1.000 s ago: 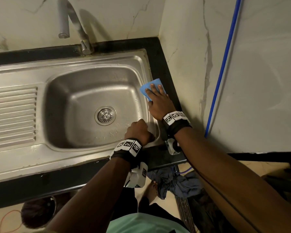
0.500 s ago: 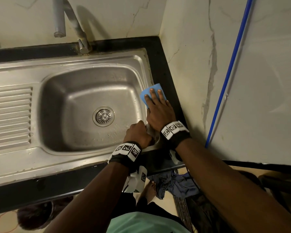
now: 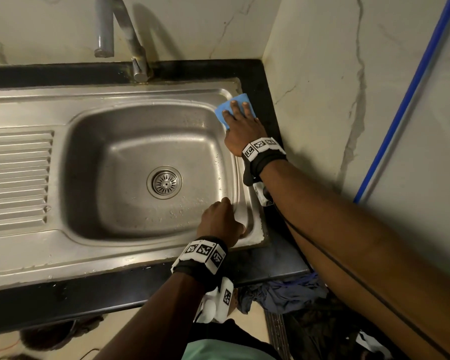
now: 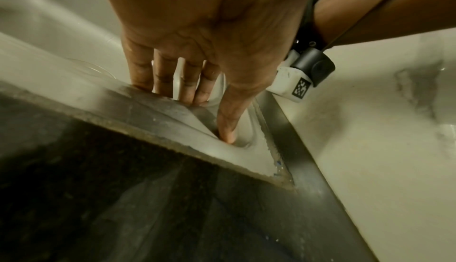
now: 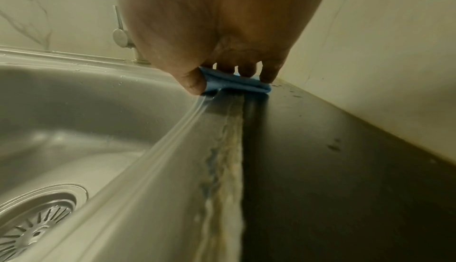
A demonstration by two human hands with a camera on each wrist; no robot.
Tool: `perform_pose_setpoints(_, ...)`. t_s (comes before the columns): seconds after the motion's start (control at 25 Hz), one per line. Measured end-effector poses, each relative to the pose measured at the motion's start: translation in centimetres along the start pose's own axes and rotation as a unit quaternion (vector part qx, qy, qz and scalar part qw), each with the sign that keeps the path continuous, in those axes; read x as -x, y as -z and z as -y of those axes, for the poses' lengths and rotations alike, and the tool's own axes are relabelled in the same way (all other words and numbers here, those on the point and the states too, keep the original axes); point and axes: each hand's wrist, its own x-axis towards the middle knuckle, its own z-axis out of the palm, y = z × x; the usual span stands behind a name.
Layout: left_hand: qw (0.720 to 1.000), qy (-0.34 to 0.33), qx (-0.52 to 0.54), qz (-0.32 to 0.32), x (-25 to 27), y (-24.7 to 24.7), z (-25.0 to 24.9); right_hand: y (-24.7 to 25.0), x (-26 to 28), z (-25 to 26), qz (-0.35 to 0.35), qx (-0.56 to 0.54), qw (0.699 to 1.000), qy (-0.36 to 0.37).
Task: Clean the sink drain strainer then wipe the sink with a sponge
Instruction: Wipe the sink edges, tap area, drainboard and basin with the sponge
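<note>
My right hand point(image 3: 240, 120) presses a blue sponge point(image 3: 225, 111) onto the steel sink's right rim point(image 3: 247, 183), close to the back right corner. Its fingers lie flat on top and the thumb sits against the sponge's left side. In the right wrist view the sponge point(image 5: 234, 86) straddles the rim's edge beside the black counter. My left hand point(image 3: 221, 222) rests on the near right corner of the rim, holding nothing; the left wrist view shows its fingertips point(image 4: 187, 98) and thumb touching the steel. The round drain strainer point(image 3: 164, 182) sits in the basin floor, also in the right wrist view point(image 5: 32, 225).
A curved faucet point(image 3: 130, 35) stands behind the basin. A ribbed draining board point(image 3: 16, 178) lies to the left. The black counter point(image 3: 270, 113) is a narrow strip between the sink and the marble wall point(image 3: 322, 87). A blue pipe point(image 3: 400, 107) runs down that wall. Cloth point(image 3: 283, 294) lies on the floor.
My right hand has slid the sponge along the right rim toward the back corner. My left hand stays at the near right corner.
</note>
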Motion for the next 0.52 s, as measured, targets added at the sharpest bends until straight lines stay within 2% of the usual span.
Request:
perform_pose_setpoints(0.28, 1.0, -0.007, -0.001, -0.006, -0.3, -0.2, -0.3, 0.3, -0.3, 0.2, 0.007, 0.013, 1.0, 0.0)
perform_pose_setpoints(0.52, 1.0, 0.005, -0.021, -0.003, -0.1, 0.1, -0.6, -1.6, 5.3, 0.9, -0.013, 0.023, 1.0, 0.007)
